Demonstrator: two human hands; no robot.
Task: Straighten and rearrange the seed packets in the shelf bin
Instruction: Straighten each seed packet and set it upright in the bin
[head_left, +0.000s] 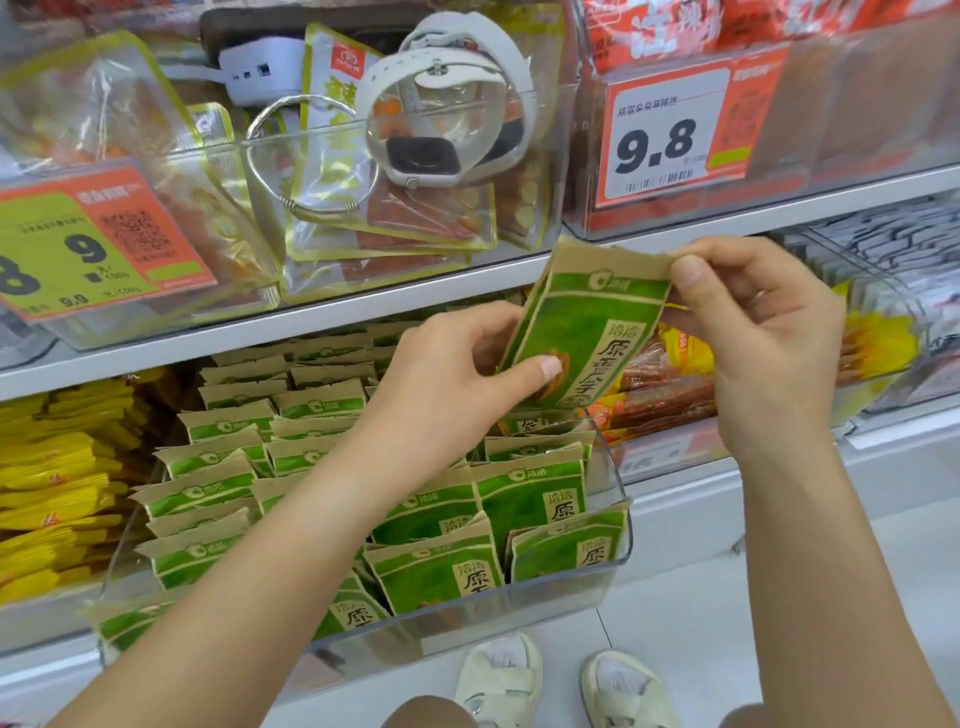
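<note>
Packet (582, 332) looks light and crinkly, so your right hand (753, 332) pinches its top seam while your left hand (457, 384) thumb-pinches the lower edge above the bin (615, 499).

My left hand (457, 374) and right hand (753, 332) hold one seed packet (582, 327) between them, tilted, above the far right part of the shelf bin (618, 499). Rows of packets (249, 467) stand in the bin. A second bin (883, 322) sits to the right. On the shelf above, a watch (441, 104) lies in another bin (545, 156).
</note>
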